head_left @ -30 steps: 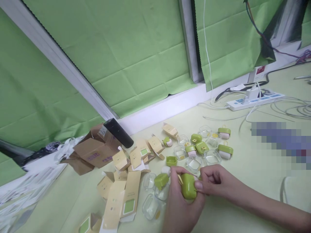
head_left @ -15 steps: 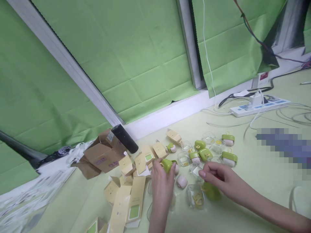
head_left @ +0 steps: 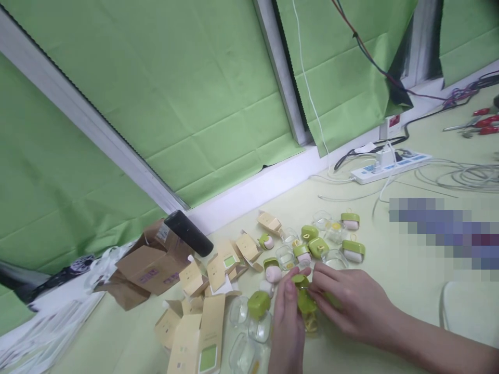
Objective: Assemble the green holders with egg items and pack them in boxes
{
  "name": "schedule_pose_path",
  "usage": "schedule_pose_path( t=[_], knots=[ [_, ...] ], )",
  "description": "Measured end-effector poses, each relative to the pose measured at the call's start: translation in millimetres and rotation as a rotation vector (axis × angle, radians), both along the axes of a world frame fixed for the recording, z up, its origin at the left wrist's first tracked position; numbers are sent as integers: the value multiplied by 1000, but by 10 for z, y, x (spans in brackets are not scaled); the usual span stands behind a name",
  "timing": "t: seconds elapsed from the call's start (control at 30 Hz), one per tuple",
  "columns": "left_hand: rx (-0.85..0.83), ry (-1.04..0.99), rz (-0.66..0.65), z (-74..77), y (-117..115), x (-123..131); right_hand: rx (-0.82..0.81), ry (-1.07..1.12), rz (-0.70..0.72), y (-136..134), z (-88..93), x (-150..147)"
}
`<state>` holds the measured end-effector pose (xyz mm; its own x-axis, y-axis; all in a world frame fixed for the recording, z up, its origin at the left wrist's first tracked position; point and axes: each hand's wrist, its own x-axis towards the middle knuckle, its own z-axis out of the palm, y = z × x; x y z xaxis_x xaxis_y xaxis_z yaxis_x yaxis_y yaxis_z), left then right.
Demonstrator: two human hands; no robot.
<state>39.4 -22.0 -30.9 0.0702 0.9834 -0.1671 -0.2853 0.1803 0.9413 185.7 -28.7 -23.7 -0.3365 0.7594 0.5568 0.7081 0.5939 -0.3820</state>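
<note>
Here both hands meet w/ fingers curled on a green piece [head_left: 303,297]: left hand [head_left: 287,324] & right hand [head_left: 349,304] pinch it together, just above table [head_left: 409,270], near its front edge.

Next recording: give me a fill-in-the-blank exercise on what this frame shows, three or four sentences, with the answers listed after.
1. The left hand and right hand meet around a small piece coloured ____.
2. The black cylinder leans against a brown ____ box.
3. The white power strip lies on the table near the ____ curtain.
4. The red-handled tools lie at the table's far ____ side.

Missing words: green; cardboard; green; right
</note>
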Motion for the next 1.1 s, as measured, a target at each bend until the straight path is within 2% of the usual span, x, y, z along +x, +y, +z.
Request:
schedule_pose_path(
  t=[0.17, 0.37, 0.5, 0.6, 0.7, 0.9, 1.0, 1.1],
  knots=[
    [58, 15, -2, -56, -17, 40, 66, -68, -75, -16, 19, 2],
    [107, 89, 38, -5, -84, 86, 6, -32, -67, -9, 48, -8],
    [83, 6, 11, -66, -124, 125, -38, 68, -36, 1, 48, -2],
    [87, -68, 0, -94, -132, 149, 18, 39, -63, -16, 38, -4],
    [77, -93, 43, -61, -128, 157, 50, -37, -77, -53, 64, -14],
    [93, -161, 84, 7, -114, 150, -76, -48, -52, -57, 138, -17],
    [105, -152, 91, -15, -114, 150, -43, -72, -102, -22, 104, -13],
    [94, -106, 70, -46, -125, 143, -42, -43, -85, -8, 69, -12]
  ],
)
